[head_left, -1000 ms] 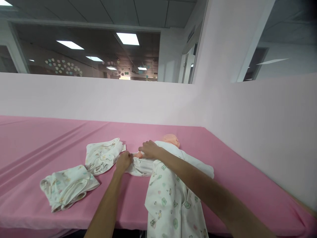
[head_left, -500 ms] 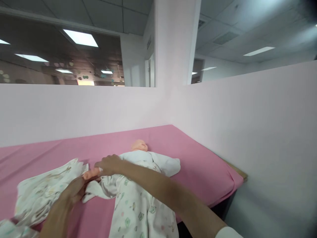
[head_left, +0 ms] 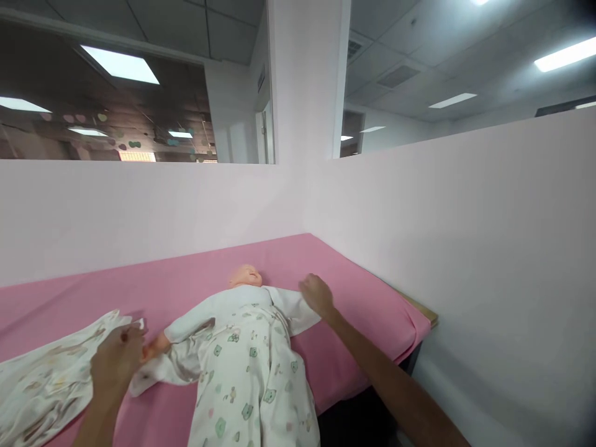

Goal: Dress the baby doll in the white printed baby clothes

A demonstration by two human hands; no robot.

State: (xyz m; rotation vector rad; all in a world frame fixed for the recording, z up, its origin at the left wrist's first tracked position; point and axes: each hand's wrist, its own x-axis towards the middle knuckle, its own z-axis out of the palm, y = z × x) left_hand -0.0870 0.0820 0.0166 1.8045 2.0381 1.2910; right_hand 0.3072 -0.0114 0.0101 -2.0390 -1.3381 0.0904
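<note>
A baby doll (head_left: 246, 276) lies on its back on the pink-covered bed, dressed in a white long-sleeved top (head_left: 233, 299). Patterned white cloth (head_left: 251, 379) covers its body and legs. At the left, the fingers of my left hand (head_left: 118, 357) are closed at the doll's hand (head_left: 156, 347), which sticks out of its sleeve. My right hand (head_left: 317, 295), curled and slightly blurred, is over the outer end of the white sleeve (head_left: 295, 307) on the right. Whether it grips the fabric is hidden.
Another patterned white cloth (head_left: 51, 379) lies crumpled at the left on the pink sheet (head_left: 162, 270). White half-walls (head_left: 139, 211) with windows meet at a corner behind the bed. The bed's edge drops off at the front right.
My right hand has left the sleeve at the left and crossed to the sleeve at the right. The left sleeve now reaches the doll's wrist. The view has turned slightly right.
</note>
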